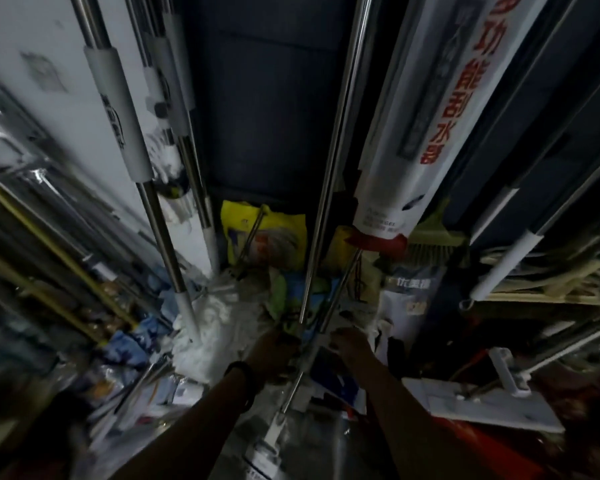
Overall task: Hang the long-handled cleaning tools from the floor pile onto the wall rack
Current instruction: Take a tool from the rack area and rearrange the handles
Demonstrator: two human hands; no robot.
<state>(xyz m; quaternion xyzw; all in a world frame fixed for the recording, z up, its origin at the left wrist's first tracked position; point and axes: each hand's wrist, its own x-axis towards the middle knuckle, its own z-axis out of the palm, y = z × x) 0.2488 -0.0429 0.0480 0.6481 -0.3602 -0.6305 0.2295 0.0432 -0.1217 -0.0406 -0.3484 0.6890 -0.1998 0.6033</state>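
I look down into a dark, crowded corner. My left hand [274,348], with a dark band at the wrist, is closed around a slim metal pole [323,188] that rises steeply toward the top of the view. My right hand [352,342] lies just beside it, fingers curled down against a second metal handle [302,379] that slants from the low centre up to the right; the light is too poor for me to tell whether this hand has a full grip on it. Both handles emerge from the floor pile [278,289], a heap of crumpled packaging, green and blue wrappers and a yellow bag [246,233] against the dark back wall. Left of the hands, a white string mop head [205,327] rests on the pile, its steel handle with a white sleeve [118,112] rising up and left; further steel handles stand close behind it. Right of the gripped pole, a white packaged tool with red printed characters [426,109] stands upright with a red collar at its lower end, close against the pole's path. A broom head [433,244] sits behind that package. At lower right, a flat white mop plate [482,407] lies tilted on the floor with its own handle running off to the right. Wrapped poles and yellow rods fill the left edge, blurred.
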